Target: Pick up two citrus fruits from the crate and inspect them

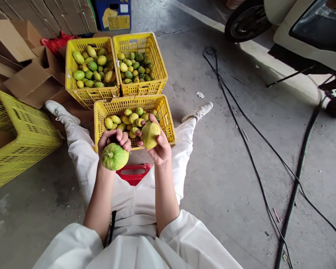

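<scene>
My left hand (112, 139) is closed around a large green lemon (115, 157), its stem end turned up toward me. In my right hand (161, 149) sits a yellow lemon (150, 135), gripped between thumb and fingers. Both hands are above the near edge of a yellow plastic crate (170, 123) standing between my legs. Several yellow and greenish lemons (133, 118) lie inside it, partly hidden by my hands. Behind it, touching, are a left crate (70, 89) of mixed green and yellow lemons and a right crate (159, 71) with mostly smaller, greener ones.
A yellow-green crate (30, 144) stands at my left, beside loose cardboard boxes (30, 82). Under me is a red stool (134, 178). Black cables (252, 157) cross the concrete floor at right, near a parked scooter (305, 45). A blue carton (100, 16) stands at the back.
</scene>
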`<state>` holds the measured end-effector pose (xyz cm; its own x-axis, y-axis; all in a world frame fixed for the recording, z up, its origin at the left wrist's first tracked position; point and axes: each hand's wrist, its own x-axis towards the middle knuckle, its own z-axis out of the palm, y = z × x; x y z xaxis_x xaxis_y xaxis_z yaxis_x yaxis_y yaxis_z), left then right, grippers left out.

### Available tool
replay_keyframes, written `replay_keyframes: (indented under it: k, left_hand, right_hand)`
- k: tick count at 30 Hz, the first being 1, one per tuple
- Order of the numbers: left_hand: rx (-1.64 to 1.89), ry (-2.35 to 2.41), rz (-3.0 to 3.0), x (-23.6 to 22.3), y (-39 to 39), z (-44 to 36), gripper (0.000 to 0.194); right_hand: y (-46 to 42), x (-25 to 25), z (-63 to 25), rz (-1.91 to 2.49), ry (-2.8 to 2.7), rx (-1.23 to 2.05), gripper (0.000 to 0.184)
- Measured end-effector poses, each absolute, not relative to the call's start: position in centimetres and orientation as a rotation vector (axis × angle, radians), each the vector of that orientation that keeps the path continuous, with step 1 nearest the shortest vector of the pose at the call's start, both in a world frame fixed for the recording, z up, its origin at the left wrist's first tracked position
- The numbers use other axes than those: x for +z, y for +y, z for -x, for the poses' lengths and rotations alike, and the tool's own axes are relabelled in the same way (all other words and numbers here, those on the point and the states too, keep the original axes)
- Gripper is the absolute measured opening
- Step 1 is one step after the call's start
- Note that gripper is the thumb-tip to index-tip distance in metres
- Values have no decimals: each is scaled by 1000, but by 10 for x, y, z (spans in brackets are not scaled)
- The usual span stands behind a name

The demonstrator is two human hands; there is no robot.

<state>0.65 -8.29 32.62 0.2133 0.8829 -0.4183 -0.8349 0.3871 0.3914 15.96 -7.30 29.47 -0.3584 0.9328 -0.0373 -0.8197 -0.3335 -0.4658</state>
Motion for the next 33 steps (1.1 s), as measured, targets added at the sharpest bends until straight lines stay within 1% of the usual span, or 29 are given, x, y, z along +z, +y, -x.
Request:
replay_keyframes:
  k: [3, 8, 11, 14, 18, 19, 22, 23, 24, 26, 30, 33]
  left_hand:
    - [1240, 724, 78, 325, -79, -15, 34]
    - [1392, 755, 281, 307, -76, -26, 32]
    - [1387, 729, 260, 307, -76, -24, 34]
    - [1430, 694, 164, 319, -78, -20, 35]
    - [1406, 650, -46, 329, -82, -16, 27]
    - [1386, 654, -91, 328, -83, -16, 26]
    - [1371, 733, -155, 319, -83, -19, 25]
    - [1372, 771, -157, 316, -82, -19, 26]
    - [1374, 805, -153, 314, -81, -20, 26]
    - [1381, 834, -143, 314, -81, -20, 27]
    - [1388, 710, -126, 329, -85, -15, 32]
    - [1386, 646, -119, 336, -88, -11, 38]
  right_hand:
    - [-72, 296, -158, 389, -422, 1925, 51]
    - [-68, 300, -157, 429, -278, 1898, 34]
    - [-67, 302, -159, 405, -258, 1871, 35]
    - [-67, 303, -161, 398, -260, 1835, 38]
    - [-67, 300, -160, 404, -162, 1832, 39]
    - [-66, 298, -159, 401, -125, 1845, 35]
    - [-65, 294, -158, 386, -58, 1924, 15]
    - [-65, 293, -158, 381, -58, 1954, 11]
    - [-64, 293, -158, 379, -64, 1974, 11]
    - [-64, 294, -159, 384, -82, 1963, 16]
    - [-67, 304, -162, 476, -185, 1833, 31]
    - [-69, 310, -163, 554, -269, 1756, 35]
